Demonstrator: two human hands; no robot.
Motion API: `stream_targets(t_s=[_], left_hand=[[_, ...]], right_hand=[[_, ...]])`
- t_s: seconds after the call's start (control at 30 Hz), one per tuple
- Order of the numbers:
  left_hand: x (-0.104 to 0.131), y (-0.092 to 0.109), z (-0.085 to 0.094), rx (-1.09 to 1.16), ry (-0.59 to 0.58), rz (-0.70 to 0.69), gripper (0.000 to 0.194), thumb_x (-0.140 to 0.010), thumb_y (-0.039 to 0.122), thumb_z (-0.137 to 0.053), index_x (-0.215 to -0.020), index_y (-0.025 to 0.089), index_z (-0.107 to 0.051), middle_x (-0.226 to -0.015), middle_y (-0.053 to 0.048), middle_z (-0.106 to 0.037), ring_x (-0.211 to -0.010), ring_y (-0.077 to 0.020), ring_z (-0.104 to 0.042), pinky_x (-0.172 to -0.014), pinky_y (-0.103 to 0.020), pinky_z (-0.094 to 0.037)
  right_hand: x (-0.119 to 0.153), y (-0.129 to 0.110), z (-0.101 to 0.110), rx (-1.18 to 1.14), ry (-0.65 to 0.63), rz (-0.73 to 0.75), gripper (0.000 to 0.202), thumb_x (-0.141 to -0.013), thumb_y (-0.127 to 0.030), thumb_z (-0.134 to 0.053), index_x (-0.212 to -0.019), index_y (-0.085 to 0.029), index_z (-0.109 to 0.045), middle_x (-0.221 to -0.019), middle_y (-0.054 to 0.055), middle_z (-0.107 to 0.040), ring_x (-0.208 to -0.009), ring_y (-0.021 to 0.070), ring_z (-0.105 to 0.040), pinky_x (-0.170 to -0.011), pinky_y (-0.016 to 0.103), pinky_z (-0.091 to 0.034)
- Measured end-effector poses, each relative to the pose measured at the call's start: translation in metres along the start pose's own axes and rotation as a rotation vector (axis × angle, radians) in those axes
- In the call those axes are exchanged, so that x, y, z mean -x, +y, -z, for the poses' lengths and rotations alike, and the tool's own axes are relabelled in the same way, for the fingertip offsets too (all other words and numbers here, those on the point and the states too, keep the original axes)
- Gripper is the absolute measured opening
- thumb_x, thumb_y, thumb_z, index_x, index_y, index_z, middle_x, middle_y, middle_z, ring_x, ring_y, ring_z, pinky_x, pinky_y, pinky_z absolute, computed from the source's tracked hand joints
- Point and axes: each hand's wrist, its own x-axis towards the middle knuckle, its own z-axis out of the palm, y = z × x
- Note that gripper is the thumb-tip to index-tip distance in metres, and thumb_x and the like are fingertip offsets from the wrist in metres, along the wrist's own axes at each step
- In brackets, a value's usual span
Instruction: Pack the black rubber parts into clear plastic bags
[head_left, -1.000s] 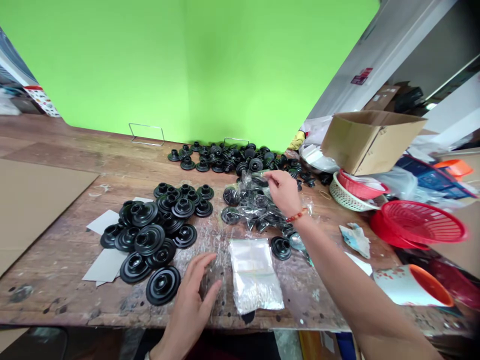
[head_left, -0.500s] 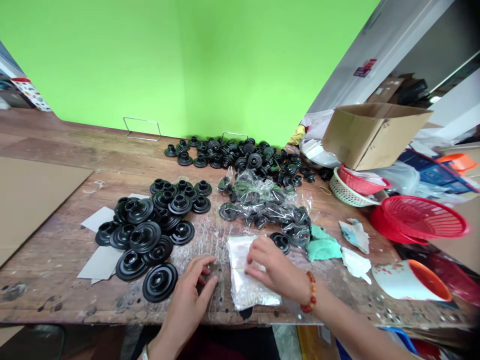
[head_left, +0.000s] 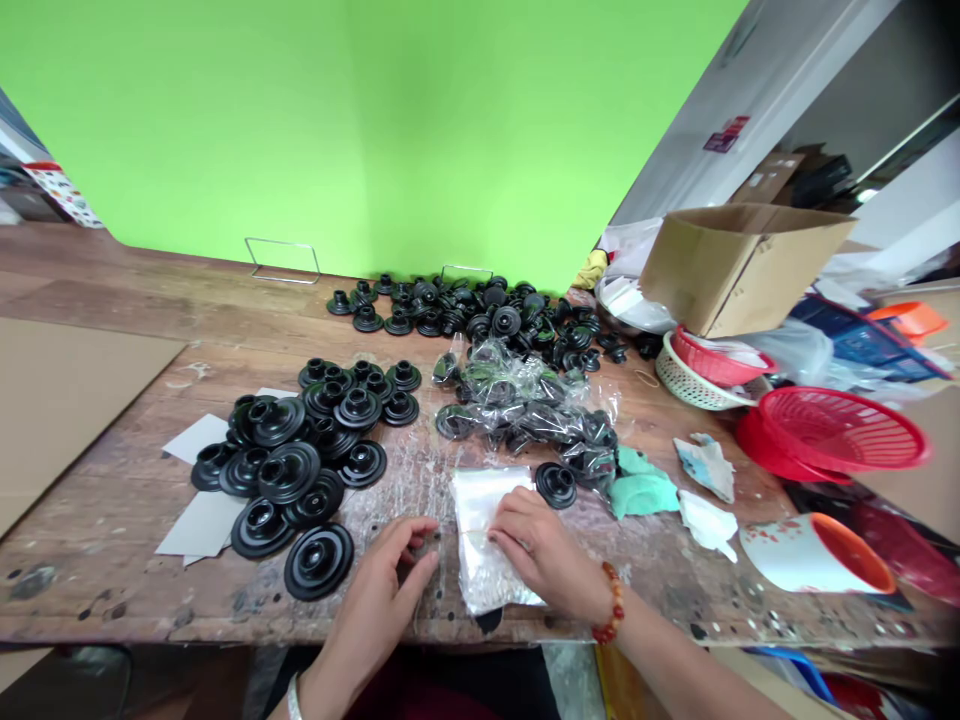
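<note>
Right hand (head_left: 546, 552) curled onto clear plastic bags (head_left: 474, 490), likely steadying stack; pinch unclear. Left hand (head_left: 381, 582) empty, half-open between bags and black discs (head_left: 289, 472).

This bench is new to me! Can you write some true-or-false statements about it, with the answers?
1. The right hand is on the clear bags. True.
2. The left hand holds a black disc. False: the left hand is empty.
3. The bead bracelet is worn on the left. False: it is on the right.
4. The green cloth lies right of the clear bags. True.
5. The backdrop is blue. False: it is green.
</note>
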Motion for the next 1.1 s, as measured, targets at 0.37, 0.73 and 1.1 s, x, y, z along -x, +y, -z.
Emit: stream_targets(t_s=[0.37, 0.73, 1.1], left_hand=[[-0.001, 0.013, 0.011, 0.211, -0.086, 0.080, 0.046, -0.093, 0.048, -0.040, -0.069, 0.019, -0.066, -0.072, -0.003, -0.066, -0.075, -0.0210, -0.059, -0.074, -0.031, -0.044], [0.019, 0.018, -0.006, 0.727, -0.430, 0.454, 0.047, -0.084, 0.046, -0.061, -0.119, 0.015, -0.057, -0.089, -0.007, -0.067, -0.083, -0.0207, -0.067, -0.069, -0.034, -0.057], [0.015, 0.034, 0.012, 1.025, -0.332, 0.496, 0.062, -0.087, 0.061, -0.046, -0.126, 0.015, -0.059, -0.108, -0.013, -0.073, -0.106, -0.0242, -0.066, -0.097, -0.039, -0.046]], right_hand=[[-0.001, -0.063, 0.012, 0.009, 0.113, 0.223, 0.011, -0.093, -0.013, -0.048, -0.097, -0.017, -0.058, -0.089, 0.007, -0.056, -0.085, 0.0200, -0.049, -0.075, 0.035, -0.041], [0.011, -0.012, -0.008, 0.071, 0.026, -0.055, 0.020, -0.093, -0.012, -0.047, -0.077, -0.017, -0.058, -0.087, 0.007, -0.057, -0.083, 0.0203, -0.052, -0.075, 0.035, -0.044], [0.008, -0.089, -0.010, 0.087, 0.179, 0.471, 0.009, -0.083, -0.008, -0.056, -0.082, -0.016, -0.060, -0.081, 0.007, -0.064, -0.079, 0.0187, -0.051, -0.069, 0.033, -0.046]])
